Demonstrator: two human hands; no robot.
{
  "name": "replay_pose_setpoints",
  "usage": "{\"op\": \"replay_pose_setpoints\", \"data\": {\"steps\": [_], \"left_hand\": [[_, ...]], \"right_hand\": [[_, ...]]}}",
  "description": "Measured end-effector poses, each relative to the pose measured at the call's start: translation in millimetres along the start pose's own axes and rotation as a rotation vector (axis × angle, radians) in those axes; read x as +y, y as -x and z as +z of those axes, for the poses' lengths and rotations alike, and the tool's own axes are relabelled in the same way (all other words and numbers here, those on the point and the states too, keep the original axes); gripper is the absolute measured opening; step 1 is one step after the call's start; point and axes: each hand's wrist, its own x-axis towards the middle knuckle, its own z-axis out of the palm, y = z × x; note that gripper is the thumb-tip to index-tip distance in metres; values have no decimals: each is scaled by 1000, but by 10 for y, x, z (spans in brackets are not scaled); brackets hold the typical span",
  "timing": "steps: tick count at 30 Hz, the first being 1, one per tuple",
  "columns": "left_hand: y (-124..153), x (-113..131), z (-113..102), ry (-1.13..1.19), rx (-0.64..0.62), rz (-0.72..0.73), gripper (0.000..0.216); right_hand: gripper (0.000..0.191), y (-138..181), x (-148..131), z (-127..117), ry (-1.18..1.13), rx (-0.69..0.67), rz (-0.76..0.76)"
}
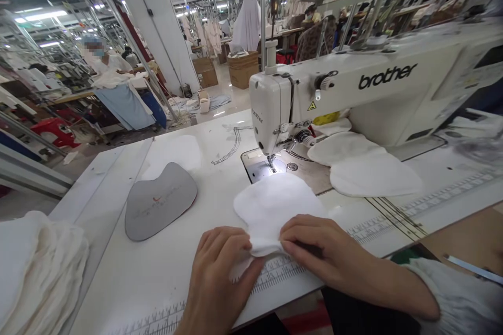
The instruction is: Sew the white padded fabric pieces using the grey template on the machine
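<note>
A white fabric piece (275, 204) with a rounded outline lies on the sewing table (188, 267), just in front of the needle area. My left hand (222, 269) pinches its near edge on the left side. On the right, my right hand (326, 243) pinches the same edge between thumb and fingers. That edge looks slightly raised and folded between the two hands. Beyond the fabric stands a white sewing machine (334, 89), its lit presser foot (271, 163) close to the far rim of the piece but apart from it.
A grey curved template (161, 201) lies to the left. Stacked cream fabric (43, 272) sits at the far left edge. More white pieces (365, 167) rest under the machine arm. Ruler markings run along the table's front. A person (104, 57) works in the background, beyond cardboard boxes (242, 69).
</note>
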Motion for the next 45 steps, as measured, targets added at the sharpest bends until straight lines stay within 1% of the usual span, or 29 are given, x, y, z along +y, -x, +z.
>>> {"op": "replay_pose_setpoints", "data": {"steps": [4,8,12,15,18,21,26,28,30,32,35,38,41,45], "left_hand": [[68,47,32,-63,84,-5,15],[56,73,70,-116,101,39,17],[31,70,57,-190,98,63,16],[74,66,11,-210,90,85,11],[159,58,-61,-215,25,122,11],[237,28,-157,-237,-23,120,12],[265,-33,-281,-241,-13,133,11],[256,-35,-265,-242,-5,162,18],[259,-26,-205,-240,-24,198,24],[281,-14,-124,-227,-36,209,23],[326,-8,-18,-187,25,152,18],[340,-18,36,-145,90,86,15],[318,-37,54,-154,109,74,12],[268,-78,56,-170,119,65,11]], "right_hand": [[24,6,-11,3,-2,5,26],[24,7,8,17,2,7,21],[23,13,25,18,-11,1,15],[19,28,31,5,-10,1,-31],[12,41,26,-18,-6,-18,-89],[10,47,13,-41,16,-47,-120],[11,77,9,-53,60,-73,-173],[12,102,16,-54,121,-74,-225],[17,126,19,-60,223,-98,-273],[26,141,10,-75,331,-152,-287],[33,131,-30,-106,420,-218,-265],[35,110,-70,-136,432,-268,-236],[38,132,-51,-155,397,-296,-210],[44,170,54,-164,352,-304,-197]]}}
